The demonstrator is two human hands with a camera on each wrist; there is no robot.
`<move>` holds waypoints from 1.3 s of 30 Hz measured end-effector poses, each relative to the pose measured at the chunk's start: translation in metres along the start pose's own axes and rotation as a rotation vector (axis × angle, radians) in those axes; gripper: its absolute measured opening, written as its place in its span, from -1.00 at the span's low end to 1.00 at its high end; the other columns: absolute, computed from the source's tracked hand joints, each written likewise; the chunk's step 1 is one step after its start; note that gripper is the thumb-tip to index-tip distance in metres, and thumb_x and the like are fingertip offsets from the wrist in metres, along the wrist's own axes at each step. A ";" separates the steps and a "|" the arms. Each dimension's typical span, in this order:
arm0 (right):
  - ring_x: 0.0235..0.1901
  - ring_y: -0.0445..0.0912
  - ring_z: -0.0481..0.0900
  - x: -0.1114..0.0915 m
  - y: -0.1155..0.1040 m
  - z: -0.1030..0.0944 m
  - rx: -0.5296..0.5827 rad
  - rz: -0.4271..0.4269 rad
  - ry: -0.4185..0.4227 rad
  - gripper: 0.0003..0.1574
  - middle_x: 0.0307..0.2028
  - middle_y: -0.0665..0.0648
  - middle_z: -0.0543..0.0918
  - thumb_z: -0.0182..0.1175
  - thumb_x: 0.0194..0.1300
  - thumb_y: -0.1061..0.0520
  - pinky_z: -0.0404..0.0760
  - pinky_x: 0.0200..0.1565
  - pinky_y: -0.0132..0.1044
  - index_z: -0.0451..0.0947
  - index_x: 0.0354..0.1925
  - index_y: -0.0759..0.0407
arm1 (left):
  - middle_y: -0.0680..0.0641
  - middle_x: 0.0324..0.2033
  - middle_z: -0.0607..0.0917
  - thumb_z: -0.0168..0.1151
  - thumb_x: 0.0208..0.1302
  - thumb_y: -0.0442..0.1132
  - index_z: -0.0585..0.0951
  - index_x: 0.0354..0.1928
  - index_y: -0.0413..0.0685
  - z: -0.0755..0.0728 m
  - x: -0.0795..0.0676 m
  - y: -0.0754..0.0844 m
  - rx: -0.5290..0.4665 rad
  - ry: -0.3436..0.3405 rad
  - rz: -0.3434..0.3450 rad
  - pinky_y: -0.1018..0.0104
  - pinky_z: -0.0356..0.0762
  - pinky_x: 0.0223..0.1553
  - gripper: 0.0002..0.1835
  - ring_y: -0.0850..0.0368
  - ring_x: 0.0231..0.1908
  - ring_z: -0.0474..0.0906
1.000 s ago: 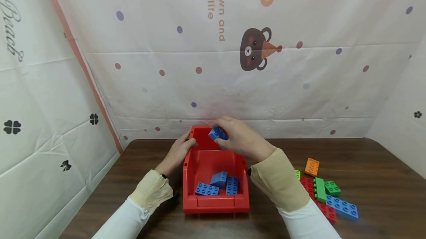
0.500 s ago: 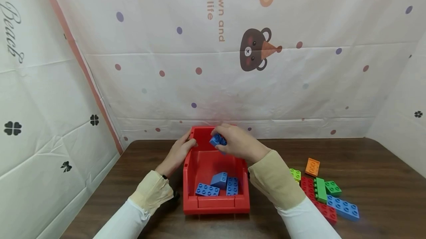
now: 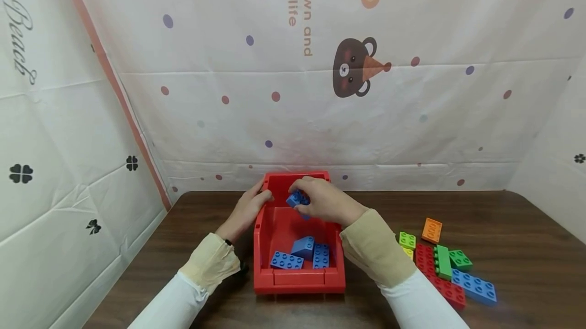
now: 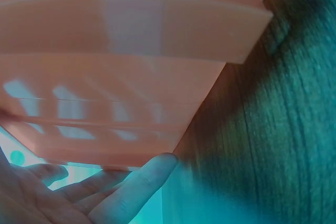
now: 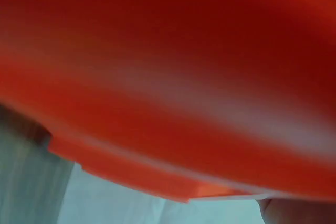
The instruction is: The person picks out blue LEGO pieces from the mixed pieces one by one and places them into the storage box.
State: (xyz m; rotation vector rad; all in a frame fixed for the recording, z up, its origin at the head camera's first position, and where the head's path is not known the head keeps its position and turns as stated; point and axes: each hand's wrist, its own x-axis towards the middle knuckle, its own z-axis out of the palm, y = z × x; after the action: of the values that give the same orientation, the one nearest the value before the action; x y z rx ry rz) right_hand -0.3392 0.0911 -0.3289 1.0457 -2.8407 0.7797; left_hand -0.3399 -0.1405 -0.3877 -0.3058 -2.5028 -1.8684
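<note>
My right hand [image 3: 330, 201] grips a blue toy brick [image 3: 296, 199] over the back part of a red storage bin [image 3: 299, 283]; its fingers partly cover the brick. With my left hand [image 3: 244, 213] I hold the bin's left wall near the back corner, thumb at the rim. In the left wrist view, fingers [image 4: 142, 184] reach along the bin's outer wall [image 4: 131, 85]. Inside the bin's front end lie a sloped blue brick [image 3: 302, 247] and two studded blue bricks [image 3: 286, 260]. Red plastic of the bin fills most of the right wrist view.
Right of the bin on the dark wooden table [image 3: 366, 288], loose bricks lie close together: orange [image 3: 432, 230], lime [image 3: 407, 240], red [image 3: 446, 291], green [image 3: 442, 262] and a long blue one [image 3: 474, 286]. A printed cloth [image 3: 206, 130] hangs behind the table.
My right hand has come down from the bin's back rim, lower and slightly nearer, still gripping the blue brick. My left hand stays on the bin's wall.
</note>
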 end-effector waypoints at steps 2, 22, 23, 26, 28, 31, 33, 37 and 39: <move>0.00 -0.02 0.63 0.001 0.002 0.001 0.016 -0.004 0.006 -0.41 0.07 0.12 0.66 0.49 0.31 0.17 0.75 0.06 -0.08 0.61 0.27 0.17 | -0.29 0.09 0.68 0.06 0.52 -0.18 0.13 0.70 0.12 0.000 0.000 0.000 -0.002 0.003 -0.001 -0.01 0.80 -0.18 -0.24 -0.35 -0.21 0.76; -0.07 -0.08 0.66 -0.002 0.005 0.009 -0.100 -0.011 0.018 -0.42 0.02 0.07 0.65 0.51 0.30 0.14 0.76 0.04 -0.10 0.61 0.25 0.12 | -0.27 0.06 0.68 0.09 0.48 -0.16 0.11 0.71 0.13 0.002 0.001 0.002 0.002 -0.004 -0.007 -0.05 0.79 -0.14 -0.20 -0.37 -0.23 0.74; -0.07 -0.08 0.66 -0.003 0.005 0.010 -0.105 -0.009 0.018 -0.41 0.02 0.07 0.65 0.51 0.30 0.13 0.76 0.04 -0.10 0.61 0.26 0.12 | -0.27 0.06 0.68 0.08 0.48 -0.15 0.11 0.71 0.13 0.002 0.001 0.003 0.001 -0.006 -0.008 -0.05 0.79 -0.14 -0.20 -0.38 -0.23 0.73; -0.08 -0.08 0.66 -0.003 0.005 0.011 -0.118 -0.001 0.016 -0.41 0.01 0.07 0.65 0.51 0.29 0.14 0.76 0.04 -0.10 0.61 0.26 0.12 | -0.30 0.05 0.68 0.07 0.49 -0.15 0.10 0.71 0.11 0.003 0.002 0.003 0.000 -0.014 -0.007 -0.07 0.79 -0.13 -0.21 -0.40 -0.24 0.72; -0.09 -0.08 0.67 -0.003 0.005 0.012 -0.127 0.007 0.011 -0.41 -0.01 0.06 0.66 0.52 0.29 0.14 0.76 0.03 -0.11 0.62 0.25 0.12 | -0.31 0.06 0.68 0.07 0.50 -0.15 0.10 0.71 0.12 0.003 0.002 0.002 -0.003 -0.020 -0.009 -0.07 0.78 -0.12 -0.21 -0.41 -0.23 0.72; -0.11 -0.09 0.68 -0.002 0.004 0.012 -0.141 0.010 0.001 -0.41 -0.03 0.06 0.66 0.52 0.28 0.14 0.77 0.01 -0.10 0.62 0.24 0.13 | -0.32 0.06 0.68 0.06 0.50 -0.15 0.11 0.71 0.13 0.003 0.001 0.002 -0.005 -0.017 -0.011 -0.08 0.78 -0.13 -0.22 -0.42 -0.21 0.72; -0.13 -0.09 0.68 0.000 0.003 0.013 -0.155 0.005 -0.008 -0.40 -0.04 0.07 0.65 0.53 0.27 0.14 0.77 -0.01 -0.11 0.62 0.24 0.14 | -0.32 0.07 0.67 0.05 0.50 -0.15 0.10 0.71 0.13 0.002 0.001 0.003 -0.003 -0.013 -0.012 -0.07 0.79 -0.14 -0.22 -0.41 -0.21 0.73; -0.16 -0.09 0.66 0.003 0.000 0.013 -0.195 -0.017 -0.035 -0.39 -0.08 0.08 0.65 0.55 0.24 0.15 0.77 -0.02 -0.13 0.63 0.23 0.17 | -0.31 0.11 0.66 0.02 0.51 -0.14 0.10 0.71 0.11 0.000 0.001 0.003 0.005 -0.008 -0.013 -0.05 0.79 -0.15 -0.23 -0.38 -0.21 0.73; -0.16 -0.09 0.65 0.004 -0.001 0.014 -0.213 -0.027 -0.049 -0.40 -0.09 0.07 0.65 0.55 0.24 0.15 0.77 -0.01 -0.14 0.64 0.22 0.17 | -0.31 0.11 0.66 0.02 0.52 -0.14 0.09 0.71 0.10 -0.002 0.000 0.003 0.005 -0.010 -0.016 -0.04 0.79 -0.15 -0.23 -0.36 -0.21 0.74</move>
State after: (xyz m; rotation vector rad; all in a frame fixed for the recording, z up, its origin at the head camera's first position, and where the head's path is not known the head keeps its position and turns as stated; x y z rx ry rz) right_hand -0.3398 0.0814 -0.3399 1.0820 -2.8629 0.4419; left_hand -0.3396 -0.1414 -0.3847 -0.2963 -2.5234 -1.8704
